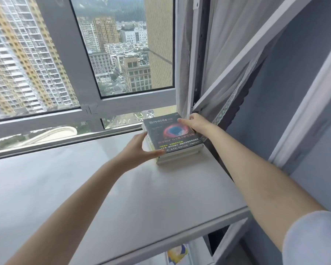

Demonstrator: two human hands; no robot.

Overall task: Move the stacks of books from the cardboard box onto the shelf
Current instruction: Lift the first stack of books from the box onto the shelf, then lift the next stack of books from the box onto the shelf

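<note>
The top book (172, 133) of the stack is showing a dark cover with white Chinese title characters reading 银河帝国 above a red nebula ring; the smaller lines below it are staying too blurred to read.

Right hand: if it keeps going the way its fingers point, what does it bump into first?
The right hand lies on the far right corner of the book stack, fingers pointing toward the window. Probably the white frame post or curtain just beyond; depth is unclear.

Both hands (141, 148) grip a book stack (172, 138) lying on the shelf (122, 188).
</note>
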